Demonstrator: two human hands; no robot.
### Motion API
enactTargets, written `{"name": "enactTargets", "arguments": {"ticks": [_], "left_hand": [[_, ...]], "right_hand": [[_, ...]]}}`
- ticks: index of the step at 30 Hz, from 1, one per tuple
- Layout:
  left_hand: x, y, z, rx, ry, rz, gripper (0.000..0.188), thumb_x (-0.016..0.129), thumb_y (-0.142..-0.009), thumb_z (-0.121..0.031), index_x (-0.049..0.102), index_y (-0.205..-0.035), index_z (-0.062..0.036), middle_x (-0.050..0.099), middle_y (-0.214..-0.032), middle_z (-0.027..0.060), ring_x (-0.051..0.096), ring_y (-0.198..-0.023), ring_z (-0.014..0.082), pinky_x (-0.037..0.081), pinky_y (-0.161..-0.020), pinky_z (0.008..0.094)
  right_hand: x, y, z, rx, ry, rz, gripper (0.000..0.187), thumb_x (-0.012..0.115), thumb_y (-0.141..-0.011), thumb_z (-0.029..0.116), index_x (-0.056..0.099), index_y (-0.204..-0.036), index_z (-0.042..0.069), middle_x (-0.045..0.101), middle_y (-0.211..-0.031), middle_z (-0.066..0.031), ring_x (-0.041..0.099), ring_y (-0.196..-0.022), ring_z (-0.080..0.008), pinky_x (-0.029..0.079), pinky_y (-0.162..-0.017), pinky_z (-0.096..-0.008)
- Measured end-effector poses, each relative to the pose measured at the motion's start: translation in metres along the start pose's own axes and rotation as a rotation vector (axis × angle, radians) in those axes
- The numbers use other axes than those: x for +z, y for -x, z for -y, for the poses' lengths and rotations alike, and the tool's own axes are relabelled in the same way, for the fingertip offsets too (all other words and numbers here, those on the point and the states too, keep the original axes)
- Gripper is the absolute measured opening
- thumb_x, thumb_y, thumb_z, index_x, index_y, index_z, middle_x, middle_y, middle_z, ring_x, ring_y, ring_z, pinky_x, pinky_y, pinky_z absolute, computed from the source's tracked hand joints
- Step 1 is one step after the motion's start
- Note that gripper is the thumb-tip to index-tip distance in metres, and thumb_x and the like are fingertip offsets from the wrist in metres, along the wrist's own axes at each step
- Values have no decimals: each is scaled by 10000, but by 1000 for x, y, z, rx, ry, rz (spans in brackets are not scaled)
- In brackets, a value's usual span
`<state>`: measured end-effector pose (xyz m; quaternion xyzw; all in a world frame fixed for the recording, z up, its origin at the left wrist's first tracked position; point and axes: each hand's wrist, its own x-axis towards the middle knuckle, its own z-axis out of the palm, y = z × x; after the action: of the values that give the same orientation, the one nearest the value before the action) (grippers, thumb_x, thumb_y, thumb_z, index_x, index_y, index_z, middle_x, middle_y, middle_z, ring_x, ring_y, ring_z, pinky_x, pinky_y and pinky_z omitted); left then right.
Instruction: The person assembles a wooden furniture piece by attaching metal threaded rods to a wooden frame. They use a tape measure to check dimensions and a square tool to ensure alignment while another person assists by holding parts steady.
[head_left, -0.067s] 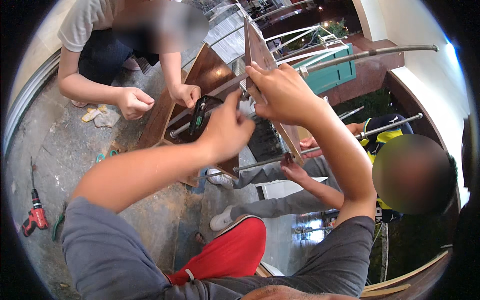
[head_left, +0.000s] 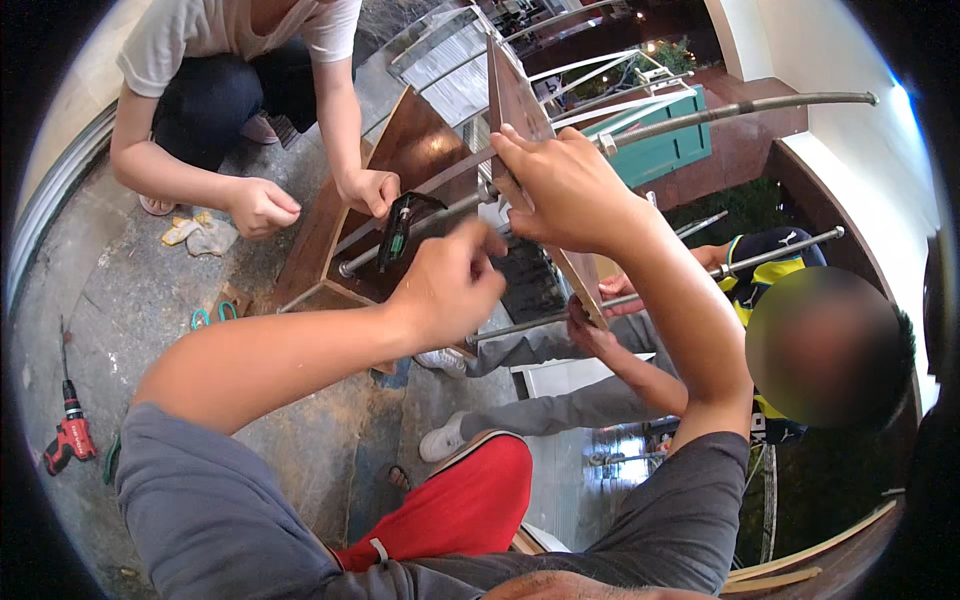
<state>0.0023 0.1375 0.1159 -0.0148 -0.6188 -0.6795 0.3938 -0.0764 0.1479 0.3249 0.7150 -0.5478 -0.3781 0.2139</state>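
My right hand (head_left: 575, 190) grips the upper end of a narrow wooden board (head_left: 522, 95), fingers over its edge. A long metal rod (head_left: 740, 108) passes through that board near my fingers, with a nut (head_left: 607, 144) on it to the right. My left hand (head_left: 450, 285) is blurred, its fingers loosely curled and apart, with nothing visible in them. It hovers just below the rod, left of the board. Beyond it, a co-worker's hand (head_left: 372, 192) holds a black tool with a green part (head_left: 397, 240) against a brown wooden panel (head_left: 415, 135).
Another co-worker's hands (head_left: 595, 330) hold the board's lower end, by a second rod (head_left: 780, 252). A red and black cordless drill (head_left: 72, 440), teal-handled scissors (head_left: 212, 316) and work gloves (head_left: 205, 235) lie on the floor at left. My red-clad knee (head_left: 450, 500) is below.
My left hand has dropped slightly away from the rod, and its raised forefinger has curled in. The upper-left co-worker has leaned back a little. My right hand stays on the board.
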Motion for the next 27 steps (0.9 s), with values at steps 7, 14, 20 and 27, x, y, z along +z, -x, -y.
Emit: {"name": "enactTargets", "arguments": {"ticks": [7,14,20,27], "left_hand": [[0,-7,-6,-47,80,-119,594,616,-880,-27,397,-1426,55,684,-826,104,641,-713,143,521,-675,301],[5,-14,3,-12,63,-187,715,611,-920,-43,260,-1536,51,706,-899,122,688,-781,148,553,-733,295],[3,3,-11,60,130,-156,784,647,-850,-82,270,-1514,96,697,-801,179,713,-740,293,556,-721,392],[-1,4,0,44,17,-29,738,631,-876,-37,320,-1542,27,677,-796,108,669,-720,182,539,-693,328]], "right_hand": [[-5,-3,2,20,-37,33,725,726,-727,185,531,-1360,-111,666,-1301,-267,718,-969,-375,496,-933,-454],[-5,-4,3,34,-32,45,742,733,-710,186,537,-1356,-123,672,-1293,-271,722,-977,-367,495,-949,-452],[-3,-1,1,24,-14,35,717,724,-728,198,551,-1344,-125,667,-1302,-276,724,-979,-369,494,-950,-456],[-2,-3,3,30,-15,29,703,720,-747,193,542,-1349,-123,665,-1303,-282,725,-983,-365,494,-946,-456]]}}
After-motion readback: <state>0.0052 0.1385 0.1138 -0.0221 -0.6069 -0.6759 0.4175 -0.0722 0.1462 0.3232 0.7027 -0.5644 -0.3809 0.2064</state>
